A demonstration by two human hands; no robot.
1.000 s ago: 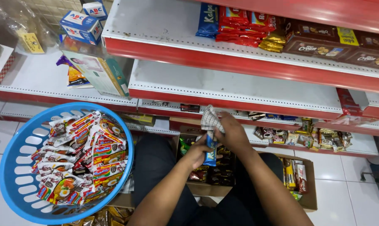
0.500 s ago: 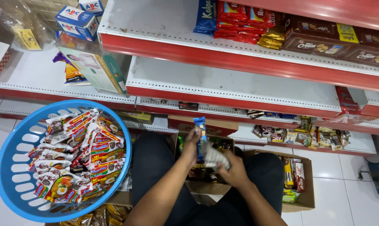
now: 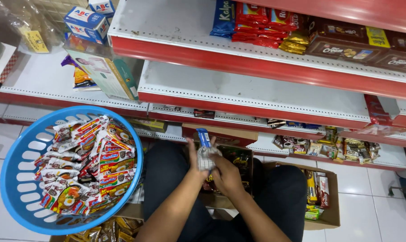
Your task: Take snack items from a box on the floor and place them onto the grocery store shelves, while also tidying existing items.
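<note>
While my left hand (image 3: 195, 157) pinches a blue bar (image 3: 204, 137) upright, my right hand (image 3: 224, 175) grips a crumpled cloth (image 3: 206, 157) against it, above my lap, right of the blue basket (image 3: 15, 179) of packets (image 3: 84, 166).

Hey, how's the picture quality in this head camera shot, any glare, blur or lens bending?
Head view: even, bright store lighting with soft shadows under the red shelves; the shelf edges bow from wide-angle distortion; the hands and the small packet are slightly soft from motion; the blue basket of snack packs is sharp, with faint sheen on the wrappers.
</note>
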